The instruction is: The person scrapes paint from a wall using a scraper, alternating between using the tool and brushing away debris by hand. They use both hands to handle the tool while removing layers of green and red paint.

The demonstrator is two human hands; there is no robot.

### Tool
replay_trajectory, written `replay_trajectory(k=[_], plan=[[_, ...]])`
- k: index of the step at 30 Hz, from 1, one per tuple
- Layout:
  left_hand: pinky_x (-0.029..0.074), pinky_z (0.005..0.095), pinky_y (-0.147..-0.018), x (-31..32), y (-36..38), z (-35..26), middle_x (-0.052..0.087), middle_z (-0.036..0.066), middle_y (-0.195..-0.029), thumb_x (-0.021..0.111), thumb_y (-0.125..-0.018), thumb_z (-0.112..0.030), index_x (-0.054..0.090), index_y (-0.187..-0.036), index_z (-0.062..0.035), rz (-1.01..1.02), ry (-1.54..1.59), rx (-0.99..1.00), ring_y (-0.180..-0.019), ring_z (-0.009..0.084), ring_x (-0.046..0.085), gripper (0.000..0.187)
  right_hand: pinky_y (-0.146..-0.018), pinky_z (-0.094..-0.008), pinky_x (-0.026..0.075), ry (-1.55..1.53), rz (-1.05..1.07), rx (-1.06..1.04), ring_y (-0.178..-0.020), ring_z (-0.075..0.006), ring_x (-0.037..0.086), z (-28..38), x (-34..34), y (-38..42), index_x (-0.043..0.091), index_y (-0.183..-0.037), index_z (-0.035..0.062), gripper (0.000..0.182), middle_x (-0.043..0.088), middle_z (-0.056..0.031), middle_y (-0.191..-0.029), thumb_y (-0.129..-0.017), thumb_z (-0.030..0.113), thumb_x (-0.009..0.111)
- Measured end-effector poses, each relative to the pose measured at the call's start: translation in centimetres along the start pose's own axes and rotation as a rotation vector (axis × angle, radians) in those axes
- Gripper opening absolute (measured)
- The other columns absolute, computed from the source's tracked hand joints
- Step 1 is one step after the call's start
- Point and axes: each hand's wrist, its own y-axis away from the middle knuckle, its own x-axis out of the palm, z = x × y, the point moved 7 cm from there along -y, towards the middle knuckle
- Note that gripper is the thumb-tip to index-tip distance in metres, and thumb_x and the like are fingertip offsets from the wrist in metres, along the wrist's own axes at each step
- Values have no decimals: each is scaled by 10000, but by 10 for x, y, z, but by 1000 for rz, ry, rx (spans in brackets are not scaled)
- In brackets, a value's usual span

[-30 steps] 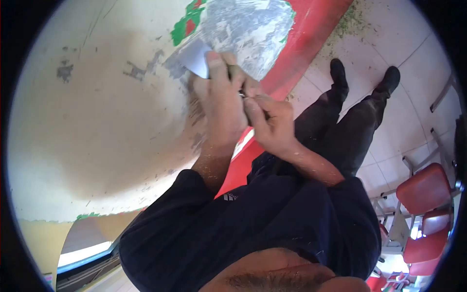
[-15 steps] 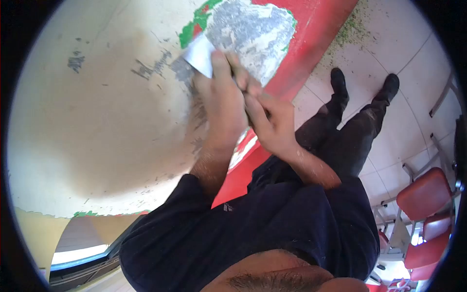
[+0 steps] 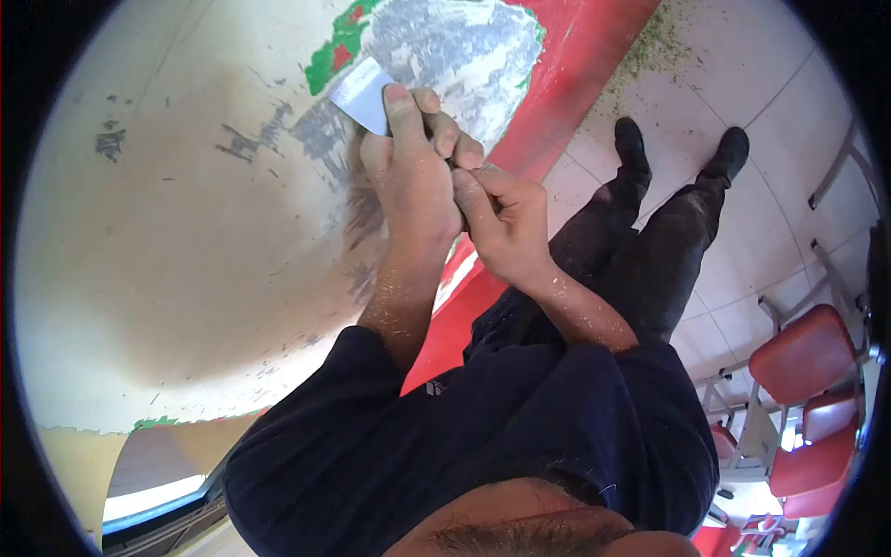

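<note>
A paint scraper with a flat pale metal blade (image 3: 362, 95) rests near the edge of the scraped patch on the painted wall (image 3: 232, 306). My left hand (image 3: 413, 176) is closed around it, thumb lying along the base of the blade. Just below those fingers, my right hand (image 3: 506, 218) is closed on the tool's handle end, which is mostly hidden. Beside the blade is a strip of green paint (image 3: 327, 58) with red spots. Bare grey and white surface (image 3: 445, 56) shows right of the blade. Pale flakes cling to both forearms.
A red painted band (image 3: 566, 84) borders the wall, with tiled floor (image 3: 742, 223) beyond it. Greenish paint chips (image 3: 654, 46) lie scattered on the floor. My legs and dark shoes (image 3: 724, 153) stand there. Red chairs (image 3: 803, 353) are at the right. A window-like opening (image 3: 153, 501) shows lower left.
Both hands and the scraper have shifted slightly up and left in view. The whole scene has also slid a little left, and the hands look less blurred. The grip is the same.
</note>
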Motion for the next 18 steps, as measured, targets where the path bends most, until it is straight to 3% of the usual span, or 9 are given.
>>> replay_trajectory(k=[2, 6, 10, 11, 15, 18], plan=[[397, 284, -444, -12, 7, 3, 402, 9, -566, 366, -1024, -340, 464, -825, -61, -15, -24, -45, -449, 148, 440, 356, -465, -260, 334, -29, 41, 69, -569, -30, 386, -3, 7, 9, 615, -778, -48, 201, 434, -38, -555, -923, 85, 578], [398, 289, -441, -1, -3, -12, 391, 11, -559, 377, -1019, -330, 463, -824, -57, -43, -69, 66, -449, 146, 438, 346, -461, -265, 333, -51, 26, 55, -566, -27, 381, -6, 11, -9, 618, -774, -56, 207, 416, -29, -546, -925, 77, 573], [401, 307, -515, -13, 8, -9, 343, -11, -593, 376, -1019, -313, 450, -840, -71, -33, -102, 4, -498, 135, 373, 310, -459, -268, 334, -106, 43, 87, -572, -28, 370, -7, 12, 8, 616, -776, -54, 220, 425, -5, -545, -931, 96, 573], [403, 307, -514, -9, 4, -13, 343, -12, -594, 375, -1018, -312, 452, -842, -69, -25, -133, 47, -497, 133, 374, 310, -492, -212, 351, -91, 80, 42, -576, -18, 440, -6, 14, 4, 616, -796, -39, 252, 503, 33, -613, -976, 92, 497], [407, 298, -466, 11, -1, -31, 392, 15, -577, 366, -1016, -318, 448, -828, -56, 16, -122, 112, -471, 146, 428, 333, -457, -262, 345, 68, 7, -141, -554, -28, 407, 27, 14, -30, 657, -825, -33, 165, 478, -74, -537, -911, 95, 598], [408, 298, -460, -6, 5, -15, 395, 22, -567, 356, -1023, -343, 429, -819, -55, -7, -102, 7, -457, 154, 435, 361, -451, -269, 341, -67, 3, 4, -537, -33, 412, -5, 9, 8, 645, -836, -39, 156, 466, -85, -534, -905, 94, 603]])
